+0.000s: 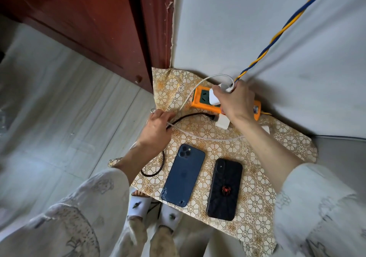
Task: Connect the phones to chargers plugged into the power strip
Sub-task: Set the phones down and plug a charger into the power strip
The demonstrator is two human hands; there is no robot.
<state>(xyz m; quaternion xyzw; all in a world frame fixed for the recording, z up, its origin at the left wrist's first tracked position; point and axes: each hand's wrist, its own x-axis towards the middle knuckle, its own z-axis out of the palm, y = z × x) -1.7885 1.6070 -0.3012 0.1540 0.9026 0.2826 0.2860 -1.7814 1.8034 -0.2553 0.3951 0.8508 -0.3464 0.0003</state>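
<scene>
- The right hand (235,100), at centre frame, pinched a white charger (213,97) at the orange power strip (200,100); seating it looked like the step in hand.
- The left hand (156,129) had its fingers closed around the white cable (190,94).
- Next, presumably, the cable's free end must reach a phone.
- The blue phone (183,175) and the black spider-marked phone (224,189) lay face down, side by side on the floral cloth (257,197) in the lower middle, unconnected.

red spider emblem on black phone case (224,189), small sticker on orange power strip (255,109) unreadable
</scene>
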